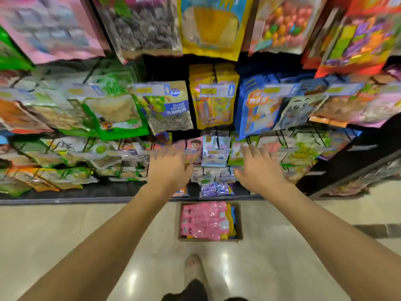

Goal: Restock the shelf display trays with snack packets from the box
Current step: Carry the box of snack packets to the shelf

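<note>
**While both hands reach for the shelf, the box waits on the floor**

As the person stands in front of the snack shelf [65, 195], both bare arms stretch out toward the low rows of packets. The left hand [171, 168] is flat, with its fingers spread out. It holds nothing. Its fingertips are blurry, and they sit in front of a pink packet with a cartoon face [194, 148]. I cannot tell if they touch it. The right hand [258, 166] is spread wide too, and it also holds nothing. Its fingers are blurry and point at a green packet [235, 156]. I cannot tell if they touch that one either.

Between the two hands hangs a light blue packet [214, 153]. Just below it are white packets [206, 175], and under those lie purple packets [214, 189] near the bottom of the shelf.

Lower down, the brown box [210, 240] sits on the shiny floor [65, 231], right up against the foot of the shelf. It lies between the two arms. It is open at the top and full of snack packets. Most of them are pink packets [201, 220], lying flat in rows. Some yellow packets [229, 222] and blue packets [233, 213] are tucked along the right side of the box.

Higher up, many more bags hang in rows with little price tags in front of them. A tall yellow bag [213, 105] hangs in the middle, and a blue bag [258, 109] hangs beside it on the right.

At the bottom, one foot [194, 268] in a pale slipper stands on the floor, near the box.
</note>
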The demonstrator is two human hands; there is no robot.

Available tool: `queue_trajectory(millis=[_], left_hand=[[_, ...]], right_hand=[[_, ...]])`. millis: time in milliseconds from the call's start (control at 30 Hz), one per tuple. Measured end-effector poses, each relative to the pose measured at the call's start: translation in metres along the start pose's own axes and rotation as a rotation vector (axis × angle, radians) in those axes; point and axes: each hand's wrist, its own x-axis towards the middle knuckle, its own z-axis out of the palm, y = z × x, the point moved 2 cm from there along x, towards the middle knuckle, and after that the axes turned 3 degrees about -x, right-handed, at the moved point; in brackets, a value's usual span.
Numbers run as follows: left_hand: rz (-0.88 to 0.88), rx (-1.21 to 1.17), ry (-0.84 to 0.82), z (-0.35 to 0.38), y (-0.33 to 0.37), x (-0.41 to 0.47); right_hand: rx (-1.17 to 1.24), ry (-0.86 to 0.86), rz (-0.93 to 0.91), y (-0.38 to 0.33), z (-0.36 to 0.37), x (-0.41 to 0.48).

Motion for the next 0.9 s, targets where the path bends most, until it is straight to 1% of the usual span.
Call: queue_trajectory(millis=[100,200,300,467,567,733,900], left_hand=[[-0.009,-0.003,-0.099,0.042,-0.006,0.016],[-0.046,-0.043,-0.196,0.084,-0.009,0.028],[-0.047,-0.034,-0.285,0.131,-0.01,0.038],[-0.019,0.047,-0.303,0.214,-0.009,0.047],[-0.019,0.027,-0.321,0.27,-0.014,0.048],[-0.152,-0.077,-0.394,0.366,-0.028,0.052],[-0.22,-0.176,-0.361,0.452,-0.041,0.05]], right_hand=[[0.008,-0.08,0.019,-0.003,0.039,0.017],[0.012,-0.123,0.008,-0.007,0.083,0.025],[0.002,-0.216,-0.011,-0.009,0.13,0.034],[0.012,-0.29,-0.057,-0.009,0.213,0.055],[0.026,-0.342,-0.067,-0.008,0.27,0.067],[0.156,-0.371,-0.006,-0.001,0.375,0.079],[0.228,-0.414,0.094,0.008,0.482,0.087]])
